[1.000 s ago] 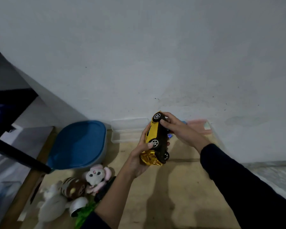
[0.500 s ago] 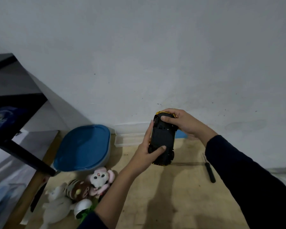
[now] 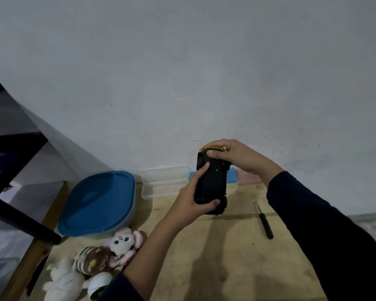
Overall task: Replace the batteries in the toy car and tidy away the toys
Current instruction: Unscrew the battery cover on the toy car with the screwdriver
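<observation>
battery work looks barely begun. both hands hold the toy car (image 3: 211,183) up above the wooden worktop (image 3: 226,257), black underside turned toward the camera, yellow body showing only at the far end. left hand (image 3: 193,203) wraps the near end, thumb across the chassis; right hand (image 3: 232,155) clasps the far end, thumb pressed on the underside. whether the battery cover is off i cannot tell; no loose batteries are visible. a dark-handled screwdriver (image 3: 264,220) lies on the worktop to the right, untouched. tidying also seems ahead: plush toys (image 3: 109,255) lie heaped at the near left, beside the blue-lidded container (image 3: 98,200), lid on. clear plastic boxes (image 3: 164,181) stand by the wall.
</observation>
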A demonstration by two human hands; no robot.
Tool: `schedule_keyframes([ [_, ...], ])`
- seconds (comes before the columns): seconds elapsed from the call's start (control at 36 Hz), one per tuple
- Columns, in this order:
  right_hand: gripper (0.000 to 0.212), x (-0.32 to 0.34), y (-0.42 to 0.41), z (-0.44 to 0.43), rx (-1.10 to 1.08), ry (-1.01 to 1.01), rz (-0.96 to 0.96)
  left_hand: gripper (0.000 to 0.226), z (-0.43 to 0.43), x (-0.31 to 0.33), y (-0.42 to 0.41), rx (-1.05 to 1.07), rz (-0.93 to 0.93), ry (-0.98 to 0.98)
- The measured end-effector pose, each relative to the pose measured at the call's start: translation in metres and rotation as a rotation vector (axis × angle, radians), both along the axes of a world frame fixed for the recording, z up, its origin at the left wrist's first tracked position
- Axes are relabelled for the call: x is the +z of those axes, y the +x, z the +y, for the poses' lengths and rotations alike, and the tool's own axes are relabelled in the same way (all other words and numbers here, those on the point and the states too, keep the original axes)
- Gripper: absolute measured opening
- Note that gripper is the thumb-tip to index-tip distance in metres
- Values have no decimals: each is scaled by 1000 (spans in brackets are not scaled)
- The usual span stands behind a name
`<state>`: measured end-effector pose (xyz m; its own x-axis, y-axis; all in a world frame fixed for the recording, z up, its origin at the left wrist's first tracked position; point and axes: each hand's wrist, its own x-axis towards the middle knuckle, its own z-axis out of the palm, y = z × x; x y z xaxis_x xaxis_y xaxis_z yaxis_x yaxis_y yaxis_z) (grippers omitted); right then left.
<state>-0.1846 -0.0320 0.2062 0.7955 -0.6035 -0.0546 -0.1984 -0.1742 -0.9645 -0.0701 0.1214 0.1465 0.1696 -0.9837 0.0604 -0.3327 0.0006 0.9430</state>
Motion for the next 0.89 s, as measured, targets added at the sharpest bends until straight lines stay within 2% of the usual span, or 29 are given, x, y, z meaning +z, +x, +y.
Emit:
schedule_keyframes([
  [0.22,14,-13,0,-2,4,-10,18,72,-10,-11,-2,30,318,68],
  [0.39,15,-24,-3,-3,-20,-28,35,71,-19,-19,1,89,494,129],
  [0.75,23,-73,-42,-7,-194,100,94,72,-17,-41,-16,71,497,206],
  [0.89,22,-113,-71,-5,-457,129,161,73,-10,-51,-13,119,523,236],
])
